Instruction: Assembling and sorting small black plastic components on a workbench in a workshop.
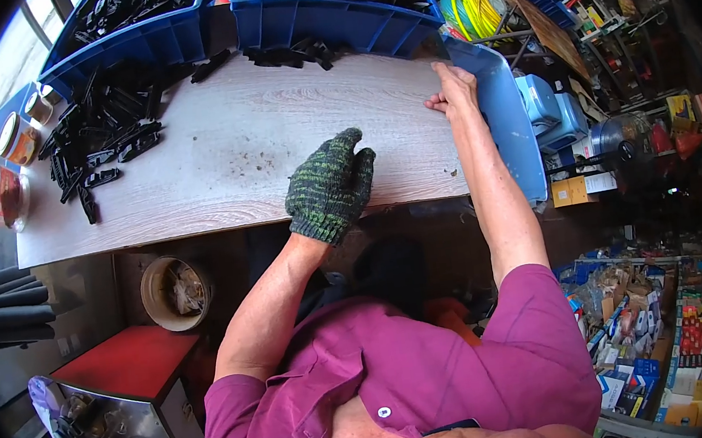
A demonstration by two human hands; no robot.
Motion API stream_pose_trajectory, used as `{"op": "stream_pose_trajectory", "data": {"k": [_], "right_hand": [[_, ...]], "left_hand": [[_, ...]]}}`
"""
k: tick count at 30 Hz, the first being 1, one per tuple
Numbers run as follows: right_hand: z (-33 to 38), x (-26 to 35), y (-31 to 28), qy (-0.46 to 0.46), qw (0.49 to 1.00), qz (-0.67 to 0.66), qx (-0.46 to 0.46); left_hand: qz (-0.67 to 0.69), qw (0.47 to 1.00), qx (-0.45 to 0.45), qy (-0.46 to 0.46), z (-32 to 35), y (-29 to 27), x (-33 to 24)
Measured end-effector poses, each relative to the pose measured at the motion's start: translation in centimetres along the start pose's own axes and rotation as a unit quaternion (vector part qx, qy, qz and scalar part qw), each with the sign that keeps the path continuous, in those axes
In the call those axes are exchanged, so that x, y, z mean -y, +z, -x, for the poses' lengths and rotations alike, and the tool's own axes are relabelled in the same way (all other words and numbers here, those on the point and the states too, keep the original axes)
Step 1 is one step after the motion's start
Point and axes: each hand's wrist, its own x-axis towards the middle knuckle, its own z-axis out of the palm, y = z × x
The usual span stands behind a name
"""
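Observation:
My left hand, in a dark green and black knitted glove, is over the front edge of the white wood-grain table. Its thumb stands apart from the fingers, and nothing shows in it. My right hand is bare and hovers at the table's right end, beside the light blue tray. Its fingers are curled inward with the index finger straighter; whatever they hold, if anything, is hidden. A heap of black plastic parts lies on the left of the table. A smaller row of black parts lies at the back.
Two blue bins, left and right, hold more black parts along the back. Lidded jars line the left edge. Below stand a bucket and a red-topped cabinet. Shelves with boxes fill the right.

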Motion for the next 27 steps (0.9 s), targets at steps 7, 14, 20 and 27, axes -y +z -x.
{"op": "stream_pose_trajectory", "data": {"k": [7,14,20,27], "right_hand": [[4.7,-0.1,3.5,-0.015,0.995,-0.031,0.092],[7.4,1.6,10.0,-0.073,0.988,0.067,0.121],[7.9,3.1,13.9,-0.161,0.967,0.164,0.11],[8.2,3.3,14.6,-0.175,0.95,0.246,0.076]], "left_hand": [[0.011,0.999,0.024,-0.021,0.0,0.0,0.0],[0.016,0.999,0.026,-0.023,0.2,0.0,0.1],[0.021,0.999,0.025,-0.009,0.4,-0.2,0.2],[0.052,0.998,0.033,-0.027,0.6,-1.0,0.5]]}}
